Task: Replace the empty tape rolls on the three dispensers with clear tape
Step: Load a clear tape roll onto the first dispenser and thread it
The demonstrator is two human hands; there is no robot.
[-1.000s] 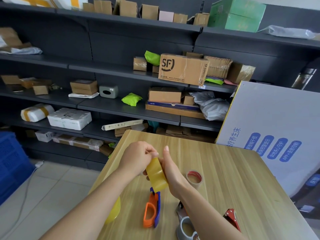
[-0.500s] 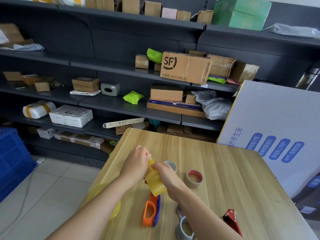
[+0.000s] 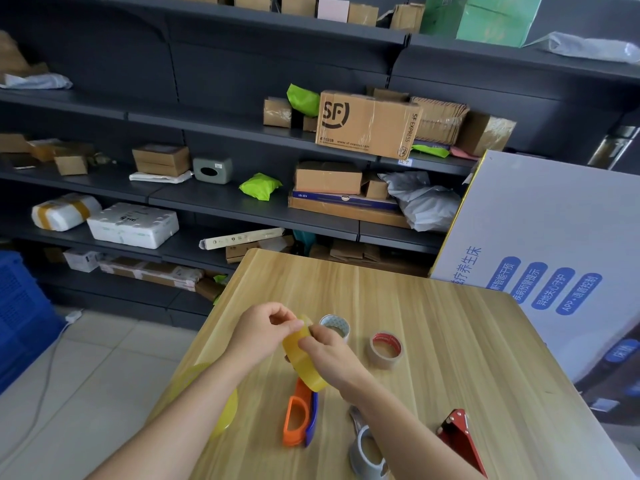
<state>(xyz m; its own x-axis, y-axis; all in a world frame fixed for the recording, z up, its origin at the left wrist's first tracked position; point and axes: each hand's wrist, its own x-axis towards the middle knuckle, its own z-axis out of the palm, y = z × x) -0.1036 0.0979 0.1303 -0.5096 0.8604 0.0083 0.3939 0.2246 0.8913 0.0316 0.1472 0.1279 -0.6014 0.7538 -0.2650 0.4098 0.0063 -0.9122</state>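
Pinching tape roll (image 3: 309, 375), left hand (image 3: 263, 332) meets right hand (image 3: 333, 355).

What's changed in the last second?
The right hand, whose fingers stood straight beside the tape roll, has curled them over its top edge, where the left hand pinches; both hands dropped slightly, uncovering a white-rimmed roll behind. The orange dispenser, red-rimmed roll, grey dispenser and red dispenser stayed put.

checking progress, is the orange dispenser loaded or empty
Empty: the orange dispenser lies on the table with no roll on it. The left hand and right hand hold the clear tape roll above it.
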